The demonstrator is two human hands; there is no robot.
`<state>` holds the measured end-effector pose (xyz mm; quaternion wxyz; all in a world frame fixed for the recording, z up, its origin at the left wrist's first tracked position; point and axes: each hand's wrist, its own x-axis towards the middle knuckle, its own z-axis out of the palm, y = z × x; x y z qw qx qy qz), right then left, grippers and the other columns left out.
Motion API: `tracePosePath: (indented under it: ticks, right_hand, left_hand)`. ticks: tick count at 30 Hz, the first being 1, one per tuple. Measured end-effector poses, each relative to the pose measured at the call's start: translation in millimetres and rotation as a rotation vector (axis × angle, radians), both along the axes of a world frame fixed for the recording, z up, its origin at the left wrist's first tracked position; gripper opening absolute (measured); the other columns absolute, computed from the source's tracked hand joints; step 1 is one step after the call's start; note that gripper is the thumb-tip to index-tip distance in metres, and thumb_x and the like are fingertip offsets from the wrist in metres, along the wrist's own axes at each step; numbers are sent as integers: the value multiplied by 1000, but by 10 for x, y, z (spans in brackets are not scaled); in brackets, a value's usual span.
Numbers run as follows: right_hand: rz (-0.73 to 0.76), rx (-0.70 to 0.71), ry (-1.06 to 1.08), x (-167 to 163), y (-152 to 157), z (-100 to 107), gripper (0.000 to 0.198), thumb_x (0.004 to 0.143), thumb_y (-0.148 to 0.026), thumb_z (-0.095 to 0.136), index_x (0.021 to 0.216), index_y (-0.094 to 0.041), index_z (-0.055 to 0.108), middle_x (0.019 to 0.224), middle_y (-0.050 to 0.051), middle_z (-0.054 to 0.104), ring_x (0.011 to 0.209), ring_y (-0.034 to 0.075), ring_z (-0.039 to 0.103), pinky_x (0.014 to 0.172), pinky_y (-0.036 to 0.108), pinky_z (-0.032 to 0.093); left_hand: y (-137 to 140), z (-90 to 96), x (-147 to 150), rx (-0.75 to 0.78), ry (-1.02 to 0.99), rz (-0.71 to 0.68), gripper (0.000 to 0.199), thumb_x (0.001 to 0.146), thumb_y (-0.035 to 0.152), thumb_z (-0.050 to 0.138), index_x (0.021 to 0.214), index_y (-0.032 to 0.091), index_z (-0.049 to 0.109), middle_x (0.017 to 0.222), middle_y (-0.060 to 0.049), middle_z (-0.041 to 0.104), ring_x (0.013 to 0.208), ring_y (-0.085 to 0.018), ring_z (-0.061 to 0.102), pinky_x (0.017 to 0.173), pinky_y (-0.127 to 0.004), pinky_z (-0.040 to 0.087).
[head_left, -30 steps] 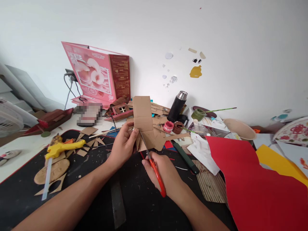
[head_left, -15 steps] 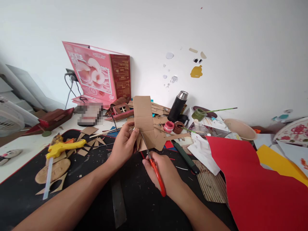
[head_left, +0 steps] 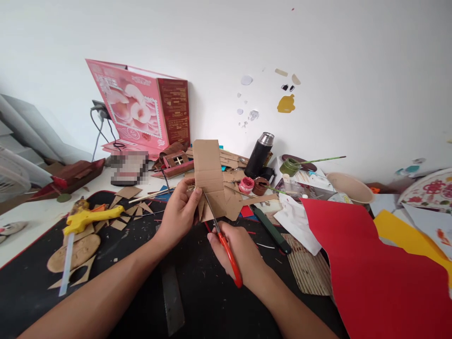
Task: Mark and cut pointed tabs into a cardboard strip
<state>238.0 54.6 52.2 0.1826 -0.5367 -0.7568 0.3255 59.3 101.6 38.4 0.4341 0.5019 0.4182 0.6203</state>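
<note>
Pinched in my left hand [head_left: 180,207] is a piece of brown cardboard [head_left: 207,165], held upright by its left side with the thumb in front. My right hand [head_left: 235,249] grips red-handled scissors [head_left: 230,258], their blades pointing up and left across the cardboard's lower part, close to my left thumb. A narrow flap of cardboard hangs left of the blades. Below my hands a steel ruler or saw-like metal strip [head_left: 172,299] lies on the black mat [head_left: 205,310]. A dark green utility knife [head_left: 271,230] rests to the right of the scissors.
A yellow glue gun [head_left: 93,217] lies at left among cardboard scraps. Behind stand a pink box [head_left: 137,108], a black thermos [head_left: 259,155] and paint jars [head_left: 246,185]. Red paper [head_left: 381,263] and corrugated cardboard [head_left: 308,266] spread on the right.
The whole view has shifted slightly, so things appear a little further left. Both hands keep their hold on the cardboard and scissors, with little other visible movement.
</note>
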Motion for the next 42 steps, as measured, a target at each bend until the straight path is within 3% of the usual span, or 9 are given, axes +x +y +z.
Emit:
tracePosePath:
  ticks: [3, 7, 15, 21, 26, 30, 34, 39, 42]
  right_hand:
    - [29, -41, 53, 21, -2, 24, 18, 109, -32, 62, 99, -22, 72, 67, 0, 73, 51, 18, 68, 55, 26, 44]
    - [51, -76, 103, 46, -4, 37, 17, 110, -34, 63, 102, -22, 71, 63, -3, 69, 46, 16, 65, 54, 25, 44]
    - [96, -133, 213, 86, 19, 13, 23, 105, -44, 76, 102, -22, 71, 74, 0, 77, 62, 19, 76, 65, 26, 54]
    - [112, -156, 260, 93, 30, -47, 28, 107, -49, 74, 107, -21, 72, 85, 3, 81, 74, 19, 79, 71, 27, 58]
    - [102, -226, 320, 96, 31, -77, 40, 95, -57, 88, 107, -23, 73, 85, 4, 81, 74, 22, 80, 68, 29, 59]
    - [73, -328, 474, 78, 38, -131, 45, 90, -62, 89, 104, -23, 71, 81, 3, 78, 71, 22, 79, 64, 28, 60]
    - [-10, -400, 592, 62, 66, -149, 45, 92, -61, 85, 104, -22, 68, 67, -3, 72, 49, 14, 67, 50, 22, 52]
    - [-177, -305, 762, 110, 150, -69, 55, 89, -73, 79, 101, -22, 62, 56, -6, 65, 40, 14, 60, 40, 20, 47]
    - [-264, -268, 858, 173, 221, -37, 58, 87, -77, 79, 99, -23, 61, 57, -5, 66, 39, 14, 60, 38, 21, 48]
  left_hand:
    - [14, -3, 1, 6, -7, -3, 47, 99, 61, 74, 121, 23, 58, 64, 8, 62, 36, -11, 48, 33, -22, 34]
    - [31, -17, -10, 4, 4, 19, 46, 99, 60, 75, 120, 23, 60, 62, 8, 62, 33, -10, 45, 32, -22, 31]
    - [43, -36, -40, -8, 18, 43, 44, 99, 59, 75, 122, 23, 63, 60, 7, 59, 34, -11, 45, 33, -23, 32]
    - [45, 6, -55, 55, 5, 96, 50, 96, 60, 77, 124, 21, 61, 83, -1, 75, 57, -16, 65, 50, -25, 50]
    - [121, 17, -172, 30, -69, 220, 36, 99, 49, 74, 119, 22, 62, 59, 9, 59, 34, -10, 43, 33, -21, 29]
    - [214, 70, -255, 106, -234, 328, 25, 97, 38, 75, 112, 21, 64, 60, 9, 57, 35, -8, 42, 33, -20, 28]
    - [281, 115, -300, 129, -375, 410, 23, 90, 32, 80, 103, 21, 64, 63, 9, 57, 39, -7, 43, 35, -18, 29]
    - [262, 74, -246, -37, -321, 211, 34, 83, 40, 86, 104, 19, 69, 64, 8, 59, 39, -7, 41, 33, -19, 25]
    - [196, 49, -172, -117, -214, 5, 48, 82, 51, 90, 113, 18, 72, 80, 0, 74, 51, -11, 57, 42, -20, 40]
